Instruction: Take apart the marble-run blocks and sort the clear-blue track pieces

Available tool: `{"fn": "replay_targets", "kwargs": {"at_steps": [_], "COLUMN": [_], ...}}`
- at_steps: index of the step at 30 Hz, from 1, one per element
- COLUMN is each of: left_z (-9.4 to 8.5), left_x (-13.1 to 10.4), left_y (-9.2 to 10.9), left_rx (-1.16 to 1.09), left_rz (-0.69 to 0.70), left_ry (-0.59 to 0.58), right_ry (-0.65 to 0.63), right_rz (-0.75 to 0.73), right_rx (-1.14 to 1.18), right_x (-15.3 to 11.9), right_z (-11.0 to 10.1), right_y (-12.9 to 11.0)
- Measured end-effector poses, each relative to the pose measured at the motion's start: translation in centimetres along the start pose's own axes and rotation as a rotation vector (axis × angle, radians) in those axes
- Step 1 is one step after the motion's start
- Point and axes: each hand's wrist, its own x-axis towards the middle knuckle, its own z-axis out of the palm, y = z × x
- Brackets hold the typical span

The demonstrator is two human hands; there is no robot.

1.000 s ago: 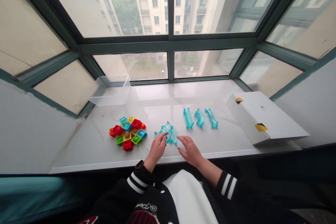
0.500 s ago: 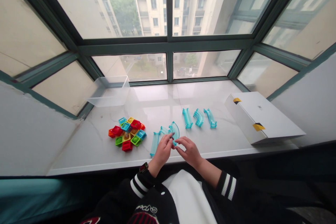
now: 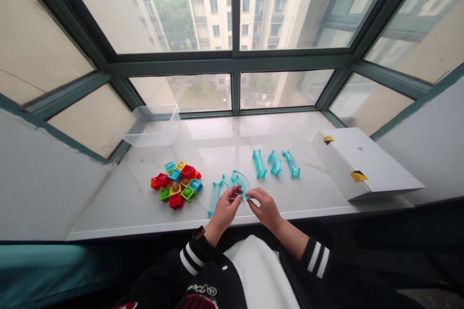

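Between my hands is a curved, see-through blue track piece [image 3: 240, 181], its arc turned away from me. My left hand [image 3: 225, 207] pinches it near its lower end, fingertips partly hiding it. At the same end, my right hand [image 3: 267, 208] grips it between thumb and fingers. Just left of it lie a straight blue track piece [image 3: 213, 198], close to my left hand, and another curved piece [image 3: 225, 181], partly covered.
Farther right on the sill lie a straight track piece [image 3: 259, 164], a curved one [image 3: 275, 163] and a third piece [image 3: 291, 164]. Colourful blocks [image 3: 176, 201] are heaped at left. A clear bin [image 3: 154, 137] stands behind them; a white box [image 3: 366, 161] sits right.
The held curved piece has turned, its upper end swinging to the left. Both hands have shifted slightly, with the fingers regripping near its lower end.
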Motion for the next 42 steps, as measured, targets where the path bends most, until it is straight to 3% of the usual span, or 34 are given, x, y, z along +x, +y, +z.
{"fn": "replay_targets", "kwargs": {"at_steps": [6,15,20,25,33,42], "left_z": [0.0,-0.5,0.1,2.4,7.5,10.6], "left_x": [0.0,1.2,1.6,2.2,4.7,9.0], "left_y": [0.5,-0.2,0.5,1.4,2.6,2.3], "left_rx": [0.073,-0.066,0.007,0.058,0.095,0.082], "left_rz": [0.037,-0.018,0.025,0.048,0.095,0.058], "left_ry": [0.0,0.07,-0.084,-0.244,-0.382,-0.416], "right_ry": [0.03,0.038,0.085,0.191,0.27,0.286], "right_rz": [0.003,0.003,0.03,0.037,0.05,0.179], "right_rx": [0.014,0.006,-0.032,-0.093,-0.181,-0.264], "right_x": [0.1,-0.3,-0.3,-0.4,-0.5,2.2], "right_z": [-0.4,-2.2,-4.1,-6.9,-9.8,-11.1], "right_y": [0.3,1.6,2.2,3.5,5.5,7.8]}}
